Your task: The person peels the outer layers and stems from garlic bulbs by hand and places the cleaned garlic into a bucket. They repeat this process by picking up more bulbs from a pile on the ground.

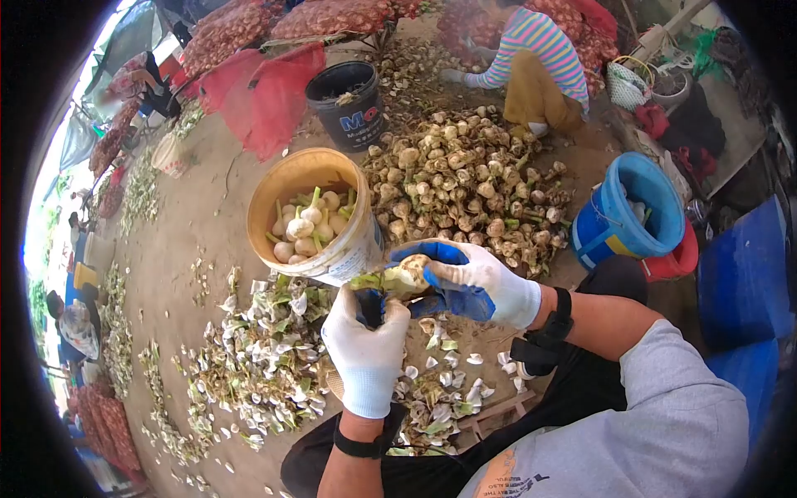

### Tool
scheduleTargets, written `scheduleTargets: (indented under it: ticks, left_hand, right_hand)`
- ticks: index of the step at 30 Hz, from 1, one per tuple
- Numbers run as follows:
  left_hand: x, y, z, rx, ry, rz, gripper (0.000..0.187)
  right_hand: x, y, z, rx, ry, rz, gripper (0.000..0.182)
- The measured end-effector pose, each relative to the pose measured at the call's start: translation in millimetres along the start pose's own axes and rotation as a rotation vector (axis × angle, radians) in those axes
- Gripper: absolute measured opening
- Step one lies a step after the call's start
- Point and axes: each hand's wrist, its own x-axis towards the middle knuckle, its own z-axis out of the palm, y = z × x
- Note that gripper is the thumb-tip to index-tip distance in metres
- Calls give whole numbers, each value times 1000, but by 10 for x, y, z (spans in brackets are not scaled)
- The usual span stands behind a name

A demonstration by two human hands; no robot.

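A garlic bulb [408, 277] with a pale green stem lies between my two gloved hands, its skin browned and partly loose. My right hand [490, 286], in a white glove with a blue palm, is wrapped round the bulb end. Closed at the stem side, my left hand [363, 340] pinches the stem or its outer skin; the fingertips are partly hidden. Just beyond my hands stands a bucket [259, 199] holding peeled white garlic bulbs [307, 220]. To its right spreads a heap of unpeeled garlic [465, 178].
Peeled skins [257, 357] litter the ground before me. A blue bucket [614, 216] stands at right, a black bucket [344, 116] farther back. Another person [540, 62] crouches behind the heap. Red mesh sacks [228, 37] line the back.
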Motion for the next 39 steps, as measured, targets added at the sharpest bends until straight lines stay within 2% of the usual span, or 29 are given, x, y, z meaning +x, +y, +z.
scheduleTargets:
  ticks: [3, 5, 6, 7, 8, 10, 12, 15, 16, 18, 19, 20, 22, 26, 27, 28, 29, 30, 33, 36, 37, 38, 39]
  left_hand:
    - [-35, -5, 22, 30, -2, 104, 17]
    - [-55, -28, 29, -103, 24, -61, 25]
    - [-42, -38, 24, -100, 23, -60, 25]
    - [-27, -50, 16, -225, 10, -183, 27]
    - [-19, -70, 13, -350, -3, -307, 29]
    - [-15, -153, 34, -321, -4, -315, 33]
    - [-2, -196, 21, -380, -3, -405, 32]
    - [-22, -121, 1, -341, -31, -368, 25]
    - [-34, -88, 1, -348, -56, -345, 23]
    - [-28, -161, 2, -302, -77, -275, 22]
    - [-26, -186, 4, -257, -91, -201, 21]
    - [-40, -181, 0, -259, -95, -200, 21]
    - [-73, -158, -12, 32, -153, -29, 21]
    - [-49, -290, 48, 20, -58, 73, 21]
    - [-44, -283, 41, 24, -59, 72, 21]
    - [-37, -268, 34, -68, -74, -27, 21]
    - [-30, -258, 28, -162, -90, -126, 21]
    - [-21, -287, 16, -159, -93, -124, 21]
    - [0, -324, 2, -377, -117, -307, 21]
    - [-33, -329, 44, -492, -70, -327, 22]
    - [-47, -273, 76, -523, -46, -337, 22]
    - [-41, -261, 89, -521, -46, -333, 22]
    - [-38, -256, 85, -357, -25, -263, 23]
  right_hand:
    - [-11, 10, -26, -67, 19, -21, 55]
    - [-2, 17, -26, -94, 19, -37, 54]
    - [3, 2, -14, -227, 46, -78, 53]
    - [3, 1, -7, -359, 74, -119, 53]
    - [7, 34, -19, -356, 75, -120, 53]
    - [27, 90, -23, -521, 81, -139, 54]
    - [-2, 87, -3, -559, 97, -122, 58]
    - [-31, 108, 19, -785, 90, -207, 58]
    - [-31, 79, 22, -785, 93, -208, 58]
    - [-28, -3, 26, -612, 153, -47, 59]
    - [65, 88, -116, -536, 105, -126, 57]
    - [73, 114, -162, -314, 116, -7, 50]
    - [66, 27, -266, -144, 73, 186, 45]
    - [180, 149, -416, -238, 60, 116, 41]
    - [161, 125, -333, -296, 129, 101, 41]
    - [153, 121, -286, -353, 199, 86, 42]
    - [162, 135, -298, -335, 181, 71, 45]
    - [148, 103, -294, -333, 181, 68, 45]
    - [99, 7, -297, -200, 114, 170, 47]
    - [84, -71, -415, -168, 8, 253, 46]
    - [152, -7, -448, -280, 65, 148, 53]
    - [135, 23, -483, -280, 63, 144, 53]
    - [110, -12, -383, -428, 116, 23, 57]
